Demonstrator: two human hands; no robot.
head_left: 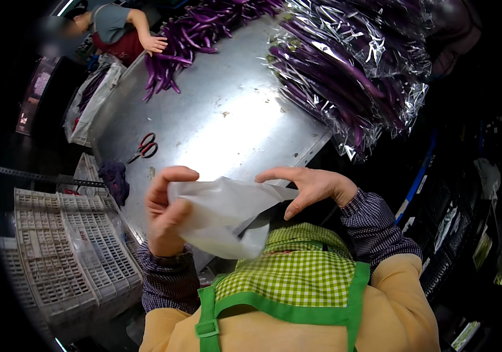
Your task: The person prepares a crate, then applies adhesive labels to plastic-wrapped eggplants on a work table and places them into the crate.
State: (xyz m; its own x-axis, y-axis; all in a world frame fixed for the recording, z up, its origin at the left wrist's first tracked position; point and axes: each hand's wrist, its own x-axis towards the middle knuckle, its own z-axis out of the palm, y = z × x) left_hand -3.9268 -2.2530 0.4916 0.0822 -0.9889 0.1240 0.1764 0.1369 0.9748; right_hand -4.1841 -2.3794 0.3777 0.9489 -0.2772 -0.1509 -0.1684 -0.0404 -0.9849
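Observation:
In front of my apron, my left hand (167,216) is closed on the left end of a thin white plastic bag (219,214), thumb toward me and fingers behind it. The bag is crumpled and hangs slightly tilted, with a dark gap along its right side. My right hand (324,186) is by the bag's right corner, thumb and forefinger spread wide; whether a fingertip touches the corner I cannot tell. Beyond my left hand, red-and-black-handled scissors (145,146) lie on the metal table (204,132).
Loose long purple eggplants (204,29) pile up at the table's far side, where a co-worker's hand (153,44) rests. Eggplants in clear wrap (345,76) are stacked at the far right. White plastic crates (75,246) stand at left, near a dark purple cloth-like bundle (115,180).

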